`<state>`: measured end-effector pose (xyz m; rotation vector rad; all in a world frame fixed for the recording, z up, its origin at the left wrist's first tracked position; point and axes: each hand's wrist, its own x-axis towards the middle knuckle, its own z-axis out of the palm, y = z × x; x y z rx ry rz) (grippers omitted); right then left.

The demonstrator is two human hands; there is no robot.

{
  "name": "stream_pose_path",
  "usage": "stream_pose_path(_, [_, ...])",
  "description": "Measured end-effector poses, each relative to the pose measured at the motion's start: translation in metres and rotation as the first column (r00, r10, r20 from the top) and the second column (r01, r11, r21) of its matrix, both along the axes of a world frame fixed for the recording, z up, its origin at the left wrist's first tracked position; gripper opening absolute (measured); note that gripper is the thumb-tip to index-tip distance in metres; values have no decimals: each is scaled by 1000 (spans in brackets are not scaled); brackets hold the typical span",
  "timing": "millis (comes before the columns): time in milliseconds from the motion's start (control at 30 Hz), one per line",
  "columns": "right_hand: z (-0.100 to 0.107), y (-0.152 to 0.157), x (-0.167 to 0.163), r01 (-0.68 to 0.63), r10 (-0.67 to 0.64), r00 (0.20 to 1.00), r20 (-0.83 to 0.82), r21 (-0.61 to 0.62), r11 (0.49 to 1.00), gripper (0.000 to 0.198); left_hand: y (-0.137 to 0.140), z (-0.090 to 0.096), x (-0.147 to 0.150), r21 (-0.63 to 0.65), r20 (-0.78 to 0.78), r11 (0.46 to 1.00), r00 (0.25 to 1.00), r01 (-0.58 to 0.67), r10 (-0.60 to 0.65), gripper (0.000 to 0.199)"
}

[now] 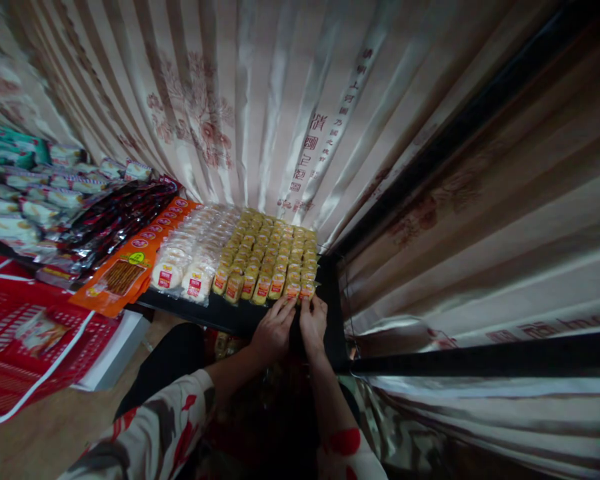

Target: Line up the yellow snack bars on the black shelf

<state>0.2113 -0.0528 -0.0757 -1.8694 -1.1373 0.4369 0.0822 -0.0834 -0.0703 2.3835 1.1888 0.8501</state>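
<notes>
Rows of small yellow snack packets with red labels lie on a black shelf. At the front right end of these rows, my left hand has its fingers together on a front packet. Right beside it, my right hand grips the front edge of the last packet with its fingertips. The undersides of both packets are hidden by my fingers. Clear-wrapped white round crackers lie in rows to the left of the yellow ones.
Further left are orange snack bags, dark shiny packets and white packets. A red shopping basket stands at the lower left by a white box. Pleated curtain hangs behind; a black bar runs right.
</notes>
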Motion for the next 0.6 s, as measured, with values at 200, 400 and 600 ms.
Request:
stream_pose_path(200, [7,-6,-5,12,-12,1000,0,30,999,57,-2,-2,-1,24,-20,1000,1000,-2,2,45])
stream_pose_path(400, [15,-13,-7,-10,14,999,-33,114,993,59,-6,-1,-3,61,33,998,999,-7,5,37])
stream_pose_path(600, [26,-50,-29,65,-29,987,-155,234,970,51,-41,0,-31,20,48,998,997,63,-64,27])
